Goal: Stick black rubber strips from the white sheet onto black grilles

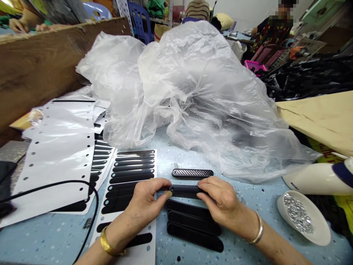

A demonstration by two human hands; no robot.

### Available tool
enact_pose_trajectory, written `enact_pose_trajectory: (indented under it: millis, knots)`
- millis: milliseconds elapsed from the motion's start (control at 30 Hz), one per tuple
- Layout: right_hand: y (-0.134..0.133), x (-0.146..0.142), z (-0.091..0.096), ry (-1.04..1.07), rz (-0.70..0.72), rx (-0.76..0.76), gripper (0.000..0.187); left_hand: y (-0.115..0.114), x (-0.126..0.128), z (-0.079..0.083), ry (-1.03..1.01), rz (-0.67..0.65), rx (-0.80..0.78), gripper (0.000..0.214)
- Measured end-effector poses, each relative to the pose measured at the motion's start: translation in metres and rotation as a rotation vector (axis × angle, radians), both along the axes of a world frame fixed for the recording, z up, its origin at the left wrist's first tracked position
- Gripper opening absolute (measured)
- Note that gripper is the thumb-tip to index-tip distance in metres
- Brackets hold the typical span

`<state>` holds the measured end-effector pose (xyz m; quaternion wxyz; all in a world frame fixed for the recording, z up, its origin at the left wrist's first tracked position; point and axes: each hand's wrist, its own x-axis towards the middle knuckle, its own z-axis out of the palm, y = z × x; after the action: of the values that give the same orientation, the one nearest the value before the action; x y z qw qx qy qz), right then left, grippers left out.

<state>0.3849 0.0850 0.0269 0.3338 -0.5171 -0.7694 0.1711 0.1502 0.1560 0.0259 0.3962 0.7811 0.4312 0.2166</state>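
Note:
A narrow black strip-shaped piece with rounded ends (184, 188) is held level between both hands. My left hand (150, 198) pinches its left end between thumb and fingers. At its other end, my right hand (222, 198) pinches in the same way. A thin dark edge shows under the piece; whether it is a separate layer, I cannot tell. Just beyond lies a similar black piece with a crosshatched face (193, 172). Three smooth black strips (194, 235) lie side by side nearer me. Left of them is a white sheet of black strip stickers (132, 173).
Crumpled clear plastic (204, 73) covers the table's back. More sticker sheets (60, 147) and a black cable (96, 206) lie left, below a wooden board (55, 62). At right are a white bowl (321, 232) of small silver pieces and a white appliance (306, 178). Other people sit beyond.

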Motion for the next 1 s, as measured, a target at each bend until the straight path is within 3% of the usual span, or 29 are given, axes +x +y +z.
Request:
enact_pose_trajectory:
  millis: [1000]
  knots:
    - [-0.0017,-0.0005,-0.0012,-0.022,-0.009,-0.021,0.018,0.0006,0.002,0.0022,-0.006,0.013,0.028,0.015]
